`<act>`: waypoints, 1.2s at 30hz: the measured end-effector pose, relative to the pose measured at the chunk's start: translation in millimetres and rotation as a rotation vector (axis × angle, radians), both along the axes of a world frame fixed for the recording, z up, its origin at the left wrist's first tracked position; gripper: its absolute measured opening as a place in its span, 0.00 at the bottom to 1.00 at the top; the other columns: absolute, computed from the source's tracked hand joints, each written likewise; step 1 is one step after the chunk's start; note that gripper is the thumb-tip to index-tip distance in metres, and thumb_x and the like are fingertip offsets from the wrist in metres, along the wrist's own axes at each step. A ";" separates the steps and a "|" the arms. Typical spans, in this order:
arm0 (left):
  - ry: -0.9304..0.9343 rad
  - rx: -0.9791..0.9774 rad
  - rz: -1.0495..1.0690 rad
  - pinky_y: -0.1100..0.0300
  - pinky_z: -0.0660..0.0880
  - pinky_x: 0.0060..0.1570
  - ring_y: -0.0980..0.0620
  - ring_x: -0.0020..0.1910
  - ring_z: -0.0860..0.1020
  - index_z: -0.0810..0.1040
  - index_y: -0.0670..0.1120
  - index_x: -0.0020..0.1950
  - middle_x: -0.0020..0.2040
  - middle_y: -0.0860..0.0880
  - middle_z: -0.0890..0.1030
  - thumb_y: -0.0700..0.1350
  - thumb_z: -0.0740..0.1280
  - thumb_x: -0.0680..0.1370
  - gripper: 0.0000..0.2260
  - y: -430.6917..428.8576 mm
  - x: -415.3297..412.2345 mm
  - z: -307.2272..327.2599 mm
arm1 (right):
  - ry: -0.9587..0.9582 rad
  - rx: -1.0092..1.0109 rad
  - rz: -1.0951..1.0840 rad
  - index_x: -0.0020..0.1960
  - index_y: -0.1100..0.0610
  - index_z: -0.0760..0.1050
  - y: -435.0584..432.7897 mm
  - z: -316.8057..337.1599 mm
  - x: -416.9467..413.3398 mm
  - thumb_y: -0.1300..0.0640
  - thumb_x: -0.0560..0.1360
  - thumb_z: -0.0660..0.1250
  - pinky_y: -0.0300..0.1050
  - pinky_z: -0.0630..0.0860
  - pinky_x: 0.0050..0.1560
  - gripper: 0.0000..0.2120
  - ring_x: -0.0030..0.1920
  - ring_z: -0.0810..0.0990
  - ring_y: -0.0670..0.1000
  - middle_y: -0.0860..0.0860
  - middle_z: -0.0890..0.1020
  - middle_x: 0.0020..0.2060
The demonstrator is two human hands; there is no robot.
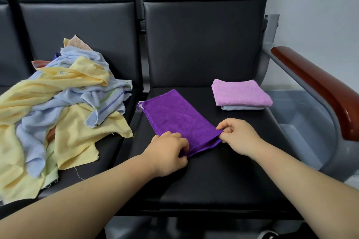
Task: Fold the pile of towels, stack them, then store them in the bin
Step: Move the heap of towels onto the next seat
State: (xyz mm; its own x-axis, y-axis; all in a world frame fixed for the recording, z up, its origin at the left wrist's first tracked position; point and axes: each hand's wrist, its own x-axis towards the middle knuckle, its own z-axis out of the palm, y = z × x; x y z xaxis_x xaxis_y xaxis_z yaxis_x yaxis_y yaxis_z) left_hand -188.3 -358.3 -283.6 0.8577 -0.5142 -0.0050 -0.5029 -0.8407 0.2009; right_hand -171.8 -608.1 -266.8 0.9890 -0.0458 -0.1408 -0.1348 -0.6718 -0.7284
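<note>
Head camera: left hand (169, 149) and right hand (239, 136) each pinch a near corner of the half-folded purple towel (174, 116), just left of the folded stack (240, 94); uneven pulls could skew the fold.

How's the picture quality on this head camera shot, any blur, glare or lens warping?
Head view: sharp overall, no motion blur on the left hand, right hand or purple towel; light is soft and even, with only a dull sheen on the black seat; wide-angle distortion bends the armrest and stretches the forearms near the bottom edge.
</note>
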 end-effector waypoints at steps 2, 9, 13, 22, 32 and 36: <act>-0.055 0.047 -0.030 0.55 0.67 0.48 0.50 0.51 0.73 0.76 0.53 0.52 0.46 0.58 0.71 0.53 0.65 0.75 0.09 0.4 -0.1 1.0 | 0.001 -0.042 0.010 0.48 0.47 0.80 -2.4 2.2 -2.2 0.63 0.74 0.69 0.44 0.78 0.43 0.11 0.38 0.84 0.47 0.49 0.85 0.34; 0.020 0.028 0.023 0.54 0.76 0.44 0.48 0.44 0.78 0.78 0.51 0.51 0.43 0.54 0.79 0.49 0.66 0.73 0.08 11.8 -0.7 20.7 | 0.049 0.013 0.120 0.50 0.49 0.80 -1.0 12.5 -13.8 0.66 0.74 0.68 0.45 0.77 0.40 0.14 0.38 0.87 0.46 0.49 0.85 0.44; 0.108 -0.195 0.147 0.56 0.77 0.47 0.52 0.43 0.79 0.80 0.53 0.48 0.40 0.55 0.80 0.47 0.69 0.73 0.05 28.0 -1.3 35.4 | 0.150 0.269 0.164 0.51 0.56 0.80 4.3 20.9 -14.0 0.73 0.75 0.62 0.50 0.82 0.46 0.15 0.42 0.88 0.52 0.53 0.86 0.51; 0.411 -0.776 0.360 0.56 0.67 0.36 0.49 0.32 0.71 0.81 0.49 0.42 0.32 0.47 0.75 0.44 0.65 0.68 0.06 54.5 -5.7 52.7 | 0.123 0.172 0.303 0.52 0.54 0.84 16.4 35.6 -25.7 0.68 0.68 0.79 0.44 0.79 0.48 0.16 0.40 0.83 0.45 0.49 0.88 0.41; 0.753 -0.969 0.480 0.64 0.68 0.26 0.50 0.26 0.69 0.76 0.46 0.48 0.33 0.45 0.72 0.37 0.65 0.74 0.06 73.7 -0.8 59.7 | 0.303 0.594 0.214 0.49 0.58 0.82 29.4 41.6 -17.9 0.67 0.78 0.68 0.46 0.80 0.53 0.06 0.47 0.85 0.51 0.55 0.87 0.46; 0.570 -0.943 0.594 0.63 0.68 0.23 0.54 0.24 0.70 0.74 0.46 0.48 0.32 0.49 0.72 0.34 0.62 0.79 0.07 74.1 14.1 51.0 | 0.274 0.543 0.100 0.56 0.55 0.84 44.9 22.9 5.5 0.62 0.81 0.67 0.50 0.82 0.55 0.08 0.50 0.86 0.52 0.54 0.88 0.51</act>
State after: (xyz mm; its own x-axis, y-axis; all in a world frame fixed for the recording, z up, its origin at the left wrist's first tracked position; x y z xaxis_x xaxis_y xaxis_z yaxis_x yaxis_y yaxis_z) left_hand -174.2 -284.2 -232.6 0.9549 -0.0541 -0.2921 0.2608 -0.3178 0.9116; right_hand -166.3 -563.2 -243.9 0.9092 0.1952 -0.3676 -0.3208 -0.2341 -0.9178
